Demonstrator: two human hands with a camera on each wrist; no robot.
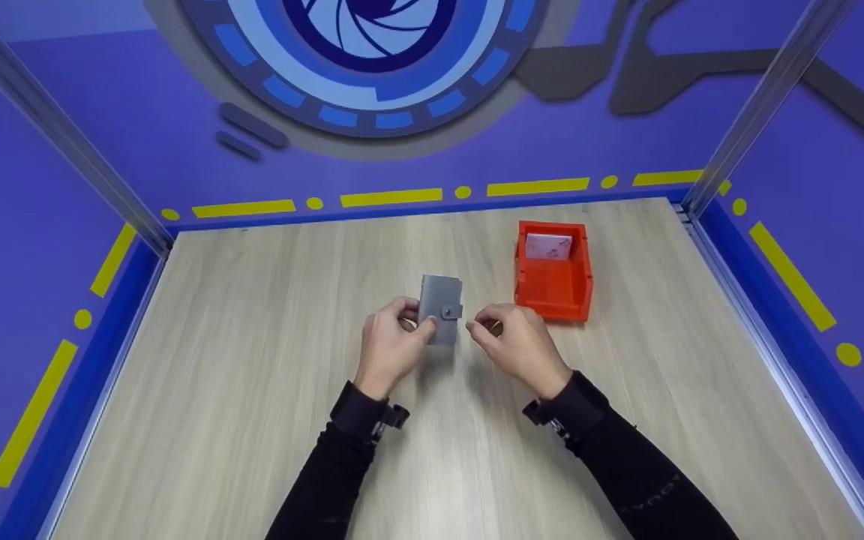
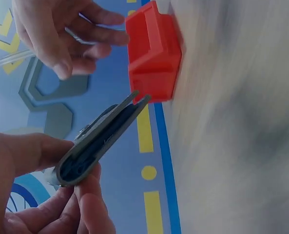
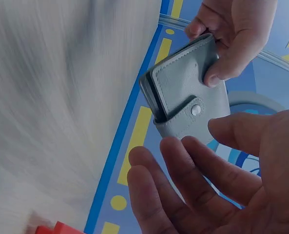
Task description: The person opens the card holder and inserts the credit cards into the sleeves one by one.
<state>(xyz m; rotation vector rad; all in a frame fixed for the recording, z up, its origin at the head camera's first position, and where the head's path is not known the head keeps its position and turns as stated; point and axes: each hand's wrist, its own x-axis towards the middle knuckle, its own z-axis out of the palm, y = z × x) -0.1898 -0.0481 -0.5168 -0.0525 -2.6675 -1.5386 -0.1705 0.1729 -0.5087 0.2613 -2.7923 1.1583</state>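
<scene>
A grey card wallet (image 1: 439, 300) with a snap-button strap is held upright above the table by my left hand (image 1: 391, 341). The thumb lies on its front and the fingers are behind it, as the left wrist view of the wallet (image 2: 103, 139) shows. In the right wrist view the wallet (image 3: 185, 85) has its strap (image 3: 183, 117) across the open side, fastened by a silver snap. My right hand (image 1: 518, 341) is just to the right of the wallet, apart from it. Its fingers (image 3: 198, 190) are loosely bent, with nothing between them.
A red bin (image 1: 553, 289) stands on the wooden table (image 1: 252, 360), beyond my right hand. Inside, a pinkish card or packet (image 1: 549, 246) leans at its back wall. Blue printed panels (image 1: 432, 169) rise around the table, with metal posts at the corners.
</scene>
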